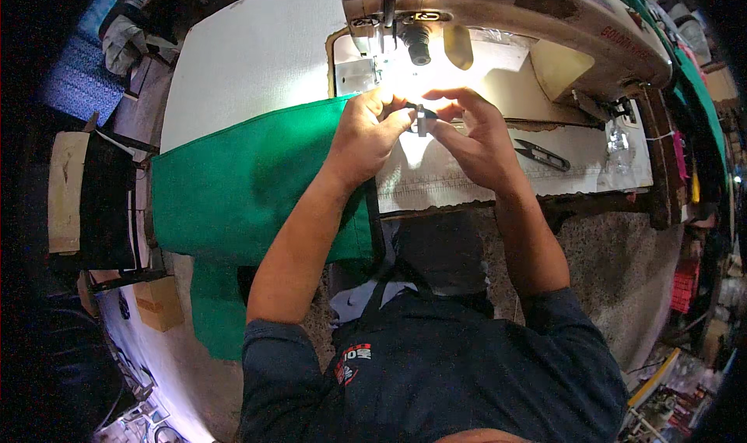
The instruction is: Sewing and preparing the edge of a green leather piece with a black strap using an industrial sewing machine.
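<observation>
Both hands meet just under the sewing machine's [498, 15] lit needle area. The left hand [372, 131] and right hand [475, 135] each pinch a small metal buckle [421, 120] between thumb and fingertips, so it sits between the two hands, held above the table [257, 46]. A dark strap [375, 209] hangs from it (partly hidden). Green cloth [241, 186] lies under the left wrist; snips [542, 155] rest near the right hand.
</observation>
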Demonstrator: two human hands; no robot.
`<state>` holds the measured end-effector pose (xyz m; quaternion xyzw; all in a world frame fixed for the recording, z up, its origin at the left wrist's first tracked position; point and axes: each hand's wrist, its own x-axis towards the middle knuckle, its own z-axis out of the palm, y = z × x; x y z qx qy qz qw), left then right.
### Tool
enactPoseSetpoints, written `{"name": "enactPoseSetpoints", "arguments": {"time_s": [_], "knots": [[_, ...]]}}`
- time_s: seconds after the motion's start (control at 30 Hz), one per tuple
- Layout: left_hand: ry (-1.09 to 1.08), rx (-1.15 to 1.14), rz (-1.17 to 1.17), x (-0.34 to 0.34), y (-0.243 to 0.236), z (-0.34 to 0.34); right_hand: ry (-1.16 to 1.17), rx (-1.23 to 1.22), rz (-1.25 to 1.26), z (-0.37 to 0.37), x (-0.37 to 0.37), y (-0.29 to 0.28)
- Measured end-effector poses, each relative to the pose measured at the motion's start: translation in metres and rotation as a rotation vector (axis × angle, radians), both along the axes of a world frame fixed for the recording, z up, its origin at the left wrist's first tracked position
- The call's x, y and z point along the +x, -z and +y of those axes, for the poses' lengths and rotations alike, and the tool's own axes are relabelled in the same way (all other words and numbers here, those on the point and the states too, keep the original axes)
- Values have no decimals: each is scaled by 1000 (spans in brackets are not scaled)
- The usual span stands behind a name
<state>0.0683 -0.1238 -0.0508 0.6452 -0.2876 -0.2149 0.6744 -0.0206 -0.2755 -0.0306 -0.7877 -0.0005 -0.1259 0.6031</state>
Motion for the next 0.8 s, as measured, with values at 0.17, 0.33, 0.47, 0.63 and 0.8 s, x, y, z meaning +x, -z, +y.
{"name": "enactPoseSetpoints", "arguments": {"time_s": [0.17,0.33,0.47,0.63,0.8], "knots": [[-6,-29,-18,-1,-3,0,22,-30,-119,1,1,5],[13,-58,85,-5,-12,0,49,-19,-135,0,1,9],[24,-63,59,-5,-8,0,40,-5,-137,3,1,6],[29,-88,26,-2,-4,-1,69,-35,-74,-5,4,12],[22,-64,15,-4,-5,0,51,-19,-61,-3,2,8]]}}
